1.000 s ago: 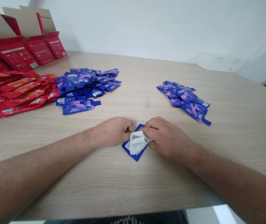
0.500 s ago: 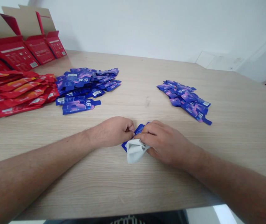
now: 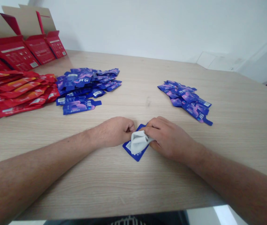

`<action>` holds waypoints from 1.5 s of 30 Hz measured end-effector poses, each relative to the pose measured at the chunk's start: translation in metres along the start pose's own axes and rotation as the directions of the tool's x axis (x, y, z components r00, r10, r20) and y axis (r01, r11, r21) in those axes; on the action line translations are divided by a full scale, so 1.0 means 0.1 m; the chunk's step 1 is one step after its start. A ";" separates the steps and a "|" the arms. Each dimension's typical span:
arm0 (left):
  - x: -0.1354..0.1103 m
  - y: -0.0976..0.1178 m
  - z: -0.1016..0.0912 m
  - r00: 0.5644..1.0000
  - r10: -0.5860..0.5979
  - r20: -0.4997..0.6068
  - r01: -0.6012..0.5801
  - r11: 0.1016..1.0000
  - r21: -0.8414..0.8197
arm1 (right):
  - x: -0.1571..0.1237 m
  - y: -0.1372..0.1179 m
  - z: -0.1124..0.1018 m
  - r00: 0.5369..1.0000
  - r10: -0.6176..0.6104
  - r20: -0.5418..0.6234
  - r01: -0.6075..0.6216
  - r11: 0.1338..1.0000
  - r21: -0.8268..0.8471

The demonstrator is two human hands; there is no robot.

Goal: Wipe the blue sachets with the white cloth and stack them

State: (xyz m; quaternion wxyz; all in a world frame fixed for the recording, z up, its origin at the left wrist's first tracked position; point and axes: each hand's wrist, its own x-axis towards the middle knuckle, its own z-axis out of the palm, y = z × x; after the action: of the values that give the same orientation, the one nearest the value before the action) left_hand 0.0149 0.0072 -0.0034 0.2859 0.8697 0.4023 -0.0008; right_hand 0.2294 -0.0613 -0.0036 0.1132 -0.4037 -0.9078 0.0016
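Note:
A blue pouch point(image 3: 138, 157) lies on the table between my hands, a white barcode label showing near its lower left corner. My right hand point(image 3: 168, 136) is closed on a pale folded cloth point(image 3: 138, 143), which rests over the pouch and covers its middle. At the pouch's left edge my left hand point(image 3: 116, 132) is closed, thumb against curled fingers, pinching the pouch's edge; the fingertips are partly hidden.
A heap of blue pouches point(image 3: 84, 82) lies at the back left, beside stacked red pouches point(image 3: 23, 90). Open red boxes point(image 3: 16, 53) stand behind them. A smaller pile of blue pouches point(image 3: 185, 98) lies to the right on the wooden table point(image 3: 96, 187).
My right hand has shifted slightly up with the cloth, uncovering the lower corner of the blue pouch. The left hand has barely moved.

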 end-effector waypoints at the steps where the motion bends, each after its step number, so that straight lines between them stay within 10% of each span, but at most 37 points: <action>1: 0.00 0.00 0.00 1.000 0.001 0.002 -0.001 1.000 0.001 | 0.00 -0.01 0.00 1.000 -0.016 0.005 0.016 1.000 0.001; 40: 0.00 0.00 0.00 1.000 0.008 -0.027 -0.007 1.000 0.028 | 0.01 0.02 0.00 0.999 0.030 0.013 -0.030 0.999 -0.032; 45: 0.00 -0.02 0.01 0.999 0.020 -0.025 -0.020 1.000 0.006 | -0.01 -0.06 0.00 0.994 -0.105 0.038 0.104 0.994 0.023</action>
State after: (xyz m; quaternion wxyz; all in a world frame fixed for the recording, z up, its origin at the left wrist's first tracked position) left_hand 0.0143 0.0078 -0.0054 0.2784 0.8746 0.3969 0.0118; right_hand 0.2257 -0.0667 -0.0029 0.0995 -0.3543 -0.9297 0.0131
